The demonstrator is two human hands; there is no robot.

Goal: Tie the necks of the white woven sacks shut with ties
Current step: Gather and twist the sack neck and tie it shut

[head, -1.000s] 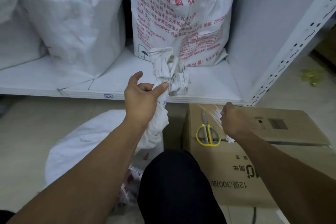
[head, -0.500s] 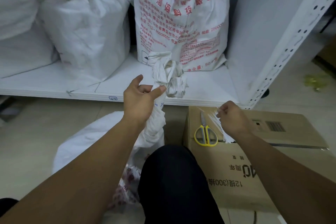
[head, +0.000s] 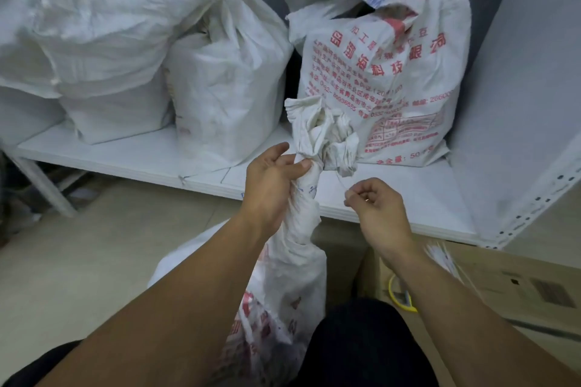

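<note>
A white woven sack [head: 289, 286] stands on the floor between my knees, its neck [head: 317, 135] gathered into a bunch. My left hand [head: 270, 179] grips that neck just below the bunch, thumb pressed against the cloth. My right hand [head: 374, 204] is level with it on the right and pinches a thin pale tie [head: 341, 181] that curves up toward the neck. More ties [head: 440, 256] lie in a bundle on the cardboard box behind my right wrist.
A white shelf [head: 393, 198] carries several filled sacks, among them a red-printed one [head: 386, 78] and plain white ones [head: 226, 94]. A cardboard box [head: 518, 292] lies at the right with yellow-handled scissors [head: 399, 294] partly hidden by my right forearm. A perforated shelf post [head: 540, 198] rises at the right.
My right hand has left the bundle on the box and risen to the sack neck with one tie. My left hand has kept its grip on the neck. The view has tilted upward.
</note>
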